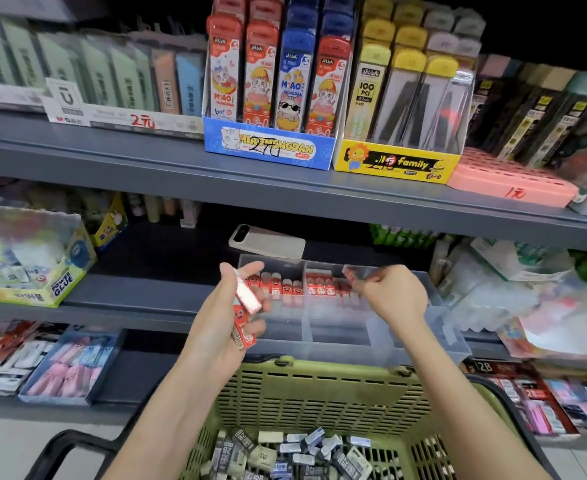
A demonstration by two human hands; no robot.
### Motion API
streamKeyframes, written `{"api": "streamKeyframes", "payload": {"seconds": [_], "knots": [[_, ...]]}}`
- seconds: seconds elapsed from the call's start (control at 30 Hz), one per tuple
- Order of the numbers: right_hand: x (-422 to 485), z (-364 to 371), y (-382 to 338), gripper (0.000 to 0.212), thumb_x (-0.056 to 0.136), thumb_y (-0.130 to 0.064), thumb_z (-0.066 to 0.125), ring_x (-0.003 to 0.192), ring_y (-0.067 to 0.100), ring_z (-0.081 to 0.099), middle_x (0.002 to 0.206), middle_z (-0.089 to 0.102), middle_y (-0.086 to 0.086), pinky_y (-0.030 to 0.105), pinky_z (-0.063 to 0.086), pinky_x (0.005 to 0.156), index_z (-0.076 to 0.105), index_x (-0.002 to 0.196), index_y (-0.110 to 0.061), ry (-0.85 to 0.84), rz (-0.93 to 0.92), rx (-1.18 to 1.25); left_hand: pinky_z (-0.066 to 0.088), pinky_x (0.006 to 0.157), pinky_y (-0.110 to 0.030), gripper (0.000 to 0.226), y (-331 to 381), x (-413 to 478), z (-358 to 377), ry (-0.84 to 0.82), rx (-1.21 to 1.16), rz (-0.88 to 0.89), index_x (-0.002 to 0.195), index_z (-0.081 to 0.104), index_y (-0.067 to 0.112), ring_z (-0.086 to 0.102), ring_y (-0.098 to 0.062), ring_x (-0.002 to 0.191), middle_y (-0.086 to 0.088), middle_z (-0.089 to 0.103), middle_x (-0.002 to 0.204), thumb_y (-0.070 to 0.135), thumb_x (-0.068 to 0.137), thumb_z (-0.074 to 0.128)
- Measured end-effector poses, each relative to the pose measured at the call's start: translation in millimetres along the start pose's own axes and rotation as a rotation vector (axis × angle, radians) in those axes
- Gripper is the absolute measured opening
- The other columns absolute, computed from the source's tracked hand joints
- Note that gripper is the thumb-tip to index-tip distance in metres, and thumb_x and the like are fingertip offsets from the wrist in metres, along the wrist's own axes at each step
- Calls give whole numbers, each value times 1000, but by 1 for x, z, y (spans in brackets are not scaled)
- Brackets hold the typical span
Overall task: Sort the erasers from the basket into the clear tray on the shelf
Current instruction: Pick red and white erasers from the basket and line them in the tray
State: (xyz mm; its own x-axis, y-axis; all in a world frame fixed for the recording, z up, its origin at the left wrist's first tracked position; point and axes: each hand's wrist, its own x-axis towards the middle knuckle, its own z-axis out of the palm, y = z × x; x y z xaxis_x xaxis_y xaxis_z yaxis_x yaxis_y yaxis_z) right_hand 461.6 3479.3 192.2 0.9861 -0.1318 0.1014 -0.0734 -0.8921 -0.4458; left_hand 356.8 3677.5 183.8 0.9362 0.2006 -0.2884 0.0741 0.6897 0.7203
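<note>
Clutching red erasers (241, 323), left hand (212, 330) and right hand (397, 294) hover over eraser-lined clear tray (340, 349).

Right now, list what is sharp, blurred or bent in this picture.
Head view: the blue cardboard display box reads sharp; the right hand and its small red eraser smear with motion; the pale green packs at upper left are soft; the grey shelf edge bows from the wide lens.

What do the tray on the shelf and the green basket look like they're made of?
Clear tray: likely rigid transparent plastic, slightly frosted; the red erasers show through its walls. Basket: looks like moulded matte green plastic, with rows of slots in its wall.
</note>
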Motion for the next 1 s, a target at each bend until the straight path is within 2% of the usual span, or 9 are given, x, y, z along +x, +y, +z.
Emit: {"api": "streamKeyframes", "payload": {"seconds": [0.13, 0.23, 0.37, 0.5, 0.6, 0.7, 0.77, 0.87, 1.0], "knots": [[16, 15, -3, 44, 80, -52, 59, 88, 28, 66, 85, 69, 9, 26, 43, 67, 67, 82, -8, -42, 2, -158, 24, 31, -16, 54, -5, -1, 11, -25, 69, -40, 102, 71, 13, 48, -11, 54, -5, 56, 63, 55, 88, 40], [16, 24, -6, 41, 81, -49, 57, 90, 29, 66, 87, 70, 8, 29, 47, 78, 68, 83, -10, -34, -8, -191, 22, 31, -15, 60, -8, -2, 16, -50, 111, -63, 91, 77, 13, 44, -9, 47, -2, 55, 59, 57, 92, 35], [14, 26, -5, 34, 84, -48, 51, 100, 28, 61, 97, 69, 4, 33, 39, 87, 69, 86, -19, -73, -106, -276, 19, 33, -17, 53, -12, -3, 20, -27, 263, -42, 92, 77, 21, 27, -6, 37, 4, 49, 49, 59, 89, 40], [6, 17, -4, 40, 93, -46, 41, 100, 27, 60, 94, 70, 5, 36, 34, 92, 70, 83, -21, -88, -188, -311, 24, 32, -17, 43, -13, -2, 23, -22, 192, -5, 82, 77, 17, 36, -5, 41, 2, 48, 55, 48, 91, 49], [-16, 4, -9, 39, 94, -41, 46, 84, 22, 61, 76, 70, -1, 32, 37, 80, 69, 73, -19, 8, -345, -18, 24, 33, -17, 37, -13, -3, 24, -70, 218, 14, 81, 77, 15, 41, -5, 48, 1, 52, 60, 42, 88, 54], [-55, -11, -25, 22, 84, -43, 61, 73, 3, 55, 71, 64, -18, 20, 37, 67, 74, 83, -24, -149, -533, 501, 23, 35, -17, 36, -12, -5, 22, -89, 351, 46, 86, 74, 11, 40, -6, 50, -2, 53, 65, 39, 93, 52], [-73, -12, -31, 29, 78, -49, 64, 75, 3, 51, 75, 63, -15, 17, 36, 67, 72, 94, -26, -184, -653, 413, 20, 36, -19, 40, -10, -8, 21, -105, 495, 79, 88, 70, 5, 35, -7, 47, -4, 49, 64, 40, 95, 51], [-76, -9, -36, 20, 80, -35, 69, 73, 10, 50, 75, 61, -8, 24, 36, 65, 67, 93, -21, -128, -707, 246, 17, 38, -18, 42, -6, -11, 20, -137, 696, 132, 75, 61, 2, 30, -7, 44, -1, 46, 57, 38, 94, 51], [-75, -3, -37, 31, 77, -22, 68, 66, 8, 57, 73, 62, -6, 25, 48, 66, 57, 103, -35, -330, -627, 397, 29, 40, -9, 27, -4, -10, 15, -158, 892, 238, 83, 67, 5, 44, -2, 47, 10, 53, 54, 29, 92, 58]]}}
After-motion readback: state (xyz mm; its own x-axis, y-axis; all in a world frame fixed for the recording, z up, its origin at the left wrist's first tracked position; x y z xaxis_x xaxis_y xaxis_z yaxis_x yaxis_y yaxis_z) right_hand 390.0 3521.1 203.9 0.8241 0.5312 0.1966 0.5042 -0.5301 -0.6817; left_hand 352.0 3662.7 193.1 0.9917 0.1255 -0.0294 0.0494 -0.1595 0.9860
